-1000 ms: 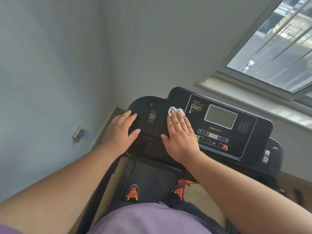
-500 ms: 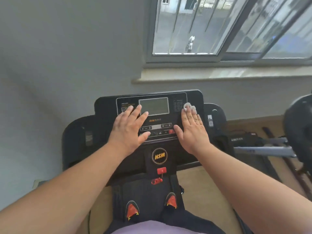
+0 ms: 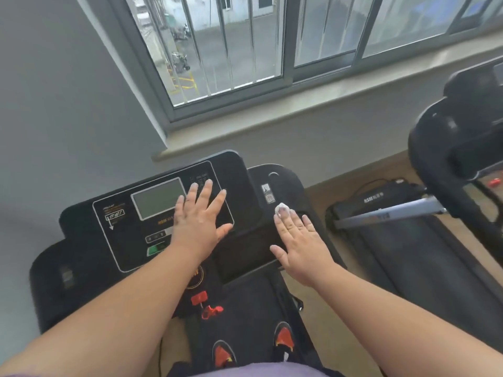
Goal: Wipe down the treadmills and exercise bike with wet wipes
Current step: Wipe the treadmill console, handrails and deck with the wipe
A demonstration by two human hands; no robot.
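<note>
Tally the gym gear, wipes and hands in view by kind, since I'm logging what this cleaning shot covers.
Treadmills: 2, the near treadmill and the far treadmill
Wet wipes: 1, the wet wipe under the right hand's fingertips
Hands: 2, the left hand and the right hand
Total: 5

Second treadmill (image 3: 386, 198) at right — white "HSM" lettering on its black front cover, followed by characters too small to read. Near treadmill console (image 3: 152, 213) — orange brand text under the screen and a small orange warning label at upper left, both too blurred to read.
</note>
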